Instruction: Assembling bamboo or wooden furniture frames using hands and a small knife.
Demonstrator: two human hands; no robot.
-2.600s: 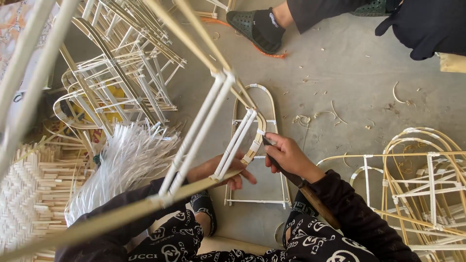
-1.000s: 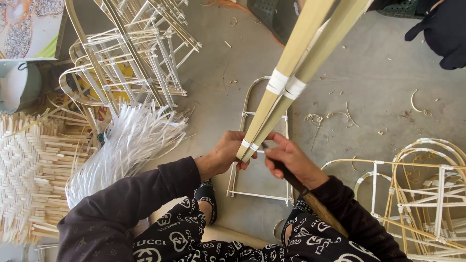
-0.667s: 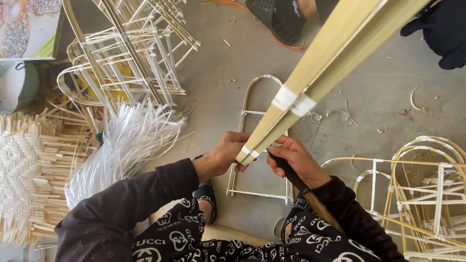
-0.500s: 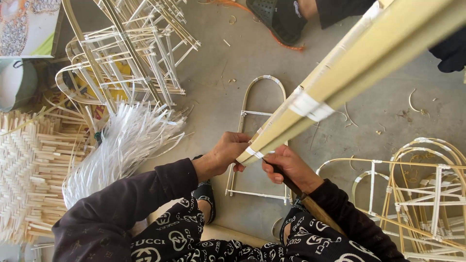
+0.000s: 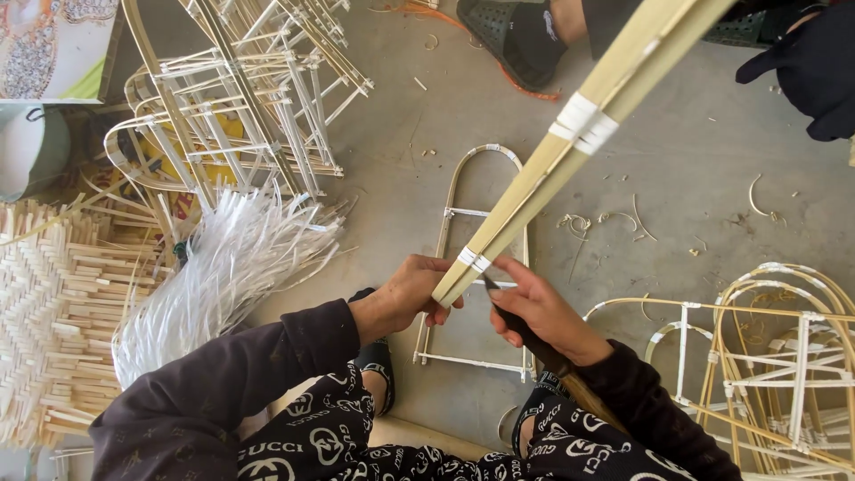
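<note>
My left hand (image 5: pixel 405 295) grips the lower end of a bundle of pale cane rods (image 5: pixel 570 142) that runs up to the top right. White strip bindings wrap the bundle near its end and halfway up. My right hand (image 5: pixel 543 312) holds a dark knife with a wooden handle (image 5: pixel 552 361), its tip set against the white binding at the bundle's end. Both sleeves are dark. An arched cane frame (image 5: pixel 463 267) lies on the concrete floor under my hands.
Stacked cane frames (image 5: pixel 240 98) fill the top left, with a bunch of white plastic strips (image 5: pixel 223 267) and a woven cane panel (image 5: pixel 44 312) on the left. More arched frames (image 5: pixel 775 356) lie at the right. Another person's sandalled foot (image 5: pixel 512 36) and dark-gloved hand (image 5: pixel 806 71) are at the top.
The cane bundle has swung from upright to leaning toward the top right. My hands have stayed at its lower end, the knife still at the binding.
</note>
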